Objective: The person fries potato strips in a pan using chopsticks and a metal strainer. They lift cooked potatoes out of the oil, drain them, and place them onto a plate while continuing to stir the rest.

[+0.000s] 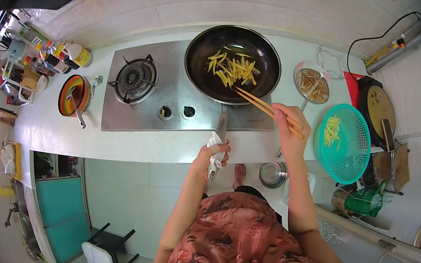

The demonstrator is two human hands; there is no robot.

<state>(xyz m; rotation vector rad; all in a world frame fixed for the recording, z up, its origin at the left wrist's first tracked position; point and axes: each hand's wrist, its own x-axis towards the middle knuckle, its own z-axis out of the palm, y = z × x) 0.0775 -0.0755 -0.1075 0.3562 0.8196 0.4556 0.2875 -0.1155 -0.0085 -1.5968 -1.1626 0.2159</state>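
My left hand (pixel 213 154) grips the handle (pixel 222 123) of a dark wok (pixel 199 68), with a white cloth (pixel 215 157) wrapped around the handle. The wok sits over the right side of a steel gas hob (pixel 147 120). Yellow potato strips (pixel 240 70) lie in oil on its bottom. Held in my right hand (pixel 290 131) is a pair of wooden chopsticks (pixel 257 104), whose tips reach over the wok's near side beside the strips. To the right, a green plastic colander (pixel 349 156) contains pale raw strips (pixel 332 131).
Browned strips lie in a strainer (pixel 313 83) on the counter, right of the wok. A bare burner (pixel 133 78) and an orange bowl with a ladle (pixel 74 94) are to the left. Bottles (pixel 54 57) stand farther left. Below are a metal bowl (pixel 272 174) and a stool (pixel 101 260).
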